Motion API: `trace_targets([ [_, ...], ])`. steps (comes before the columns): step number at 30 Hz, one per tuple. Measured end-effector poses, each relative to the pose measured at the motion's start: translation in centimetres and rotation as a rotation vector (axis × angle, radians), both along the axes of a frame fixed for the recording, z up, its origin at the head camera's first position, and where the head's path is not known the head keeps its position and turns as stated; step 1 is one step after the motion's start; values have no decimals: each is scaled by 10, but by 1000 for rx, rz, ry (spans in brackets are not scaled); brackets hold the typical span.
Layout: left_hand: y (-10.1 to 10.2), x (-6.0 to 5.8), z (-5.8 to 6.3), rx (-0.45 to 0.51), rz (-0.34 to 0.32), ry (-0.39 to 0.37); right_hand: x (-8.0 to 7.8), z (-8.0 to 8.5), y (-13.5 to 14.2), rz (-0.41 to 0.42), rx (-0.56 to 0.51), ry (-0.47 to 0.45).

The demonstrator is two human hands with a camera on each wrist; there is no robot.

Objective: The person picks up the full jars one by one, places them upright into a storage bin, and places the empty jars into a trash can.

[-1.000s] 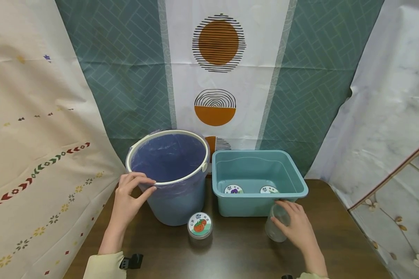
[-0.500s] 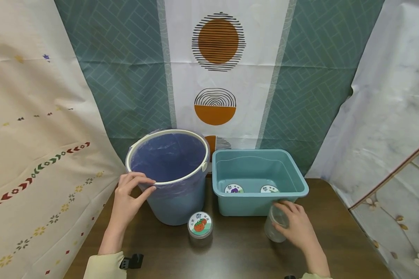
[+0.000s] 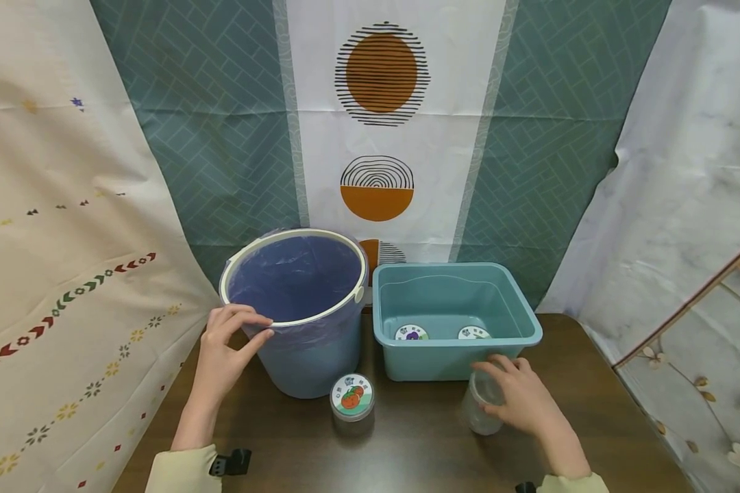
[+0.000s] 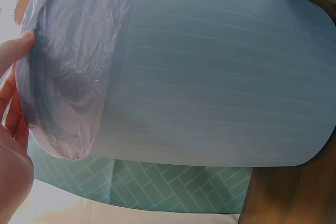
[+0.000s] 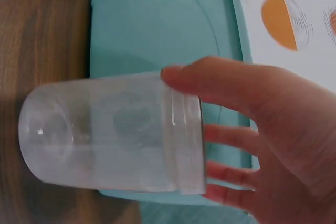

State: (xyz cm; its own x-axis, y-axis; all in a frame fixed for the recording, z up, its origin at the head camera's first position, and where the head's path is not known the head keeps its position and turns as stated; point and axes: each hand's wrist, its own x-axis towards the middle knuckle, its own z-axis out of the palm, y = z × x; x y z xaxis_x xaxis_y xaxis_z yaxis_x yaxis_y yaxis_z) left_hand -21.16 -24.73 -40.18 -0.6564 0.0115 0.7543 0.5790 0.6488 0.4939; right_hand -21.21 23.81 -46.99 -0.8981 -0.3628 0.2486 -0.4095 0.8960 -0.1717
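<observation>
My left hand (image 3: 231,346) pinches the white rim of the blue trash can (image 3: 314,363) between thumb and fingers. In the left wrist view, its clear bag liner (image 4: 73,72) folds over that rim. At the right, my right hand (image 3: 527,397) holds a clear plastic jar (image 3: 484,404) by its upper end. The right wrist view shows the thumb (image 5: 181,80) on the near side of the jar's neck and fingers behind it. Whether the jar's base touches the table is unclear. A jar with a tomato-picture lid (image 3: 352,397) stands between the hands.
Behind the clear jar stands a teal basin (image 3: 459,361). Inside are two white round labels, one with a purple picture (image 3: 412,333), the other (image 3: 473,333) partly hidden by the basin's front wall. A patterned cloth (image 3: 234,137) hangs behind the brown table (image 3: 419,445).
My right hand has shifted slightly left over the clear jar's top, and the jar has moved a little with it. My left hand keeps its place on the rim.
</observation>
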Motion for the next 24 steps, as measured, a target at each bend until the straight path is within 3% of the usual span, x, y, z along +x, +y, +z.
trace_targets([
  [4,0,-1,1,-10,1,0,2,8,-3,14,54,-64],
  [13,-1,0,0,-14,4,6,1,19,-8,56,48,-271],
  [24,-1,0,2,-12,4,-9,-5,29,-11,145,63,-348],
])
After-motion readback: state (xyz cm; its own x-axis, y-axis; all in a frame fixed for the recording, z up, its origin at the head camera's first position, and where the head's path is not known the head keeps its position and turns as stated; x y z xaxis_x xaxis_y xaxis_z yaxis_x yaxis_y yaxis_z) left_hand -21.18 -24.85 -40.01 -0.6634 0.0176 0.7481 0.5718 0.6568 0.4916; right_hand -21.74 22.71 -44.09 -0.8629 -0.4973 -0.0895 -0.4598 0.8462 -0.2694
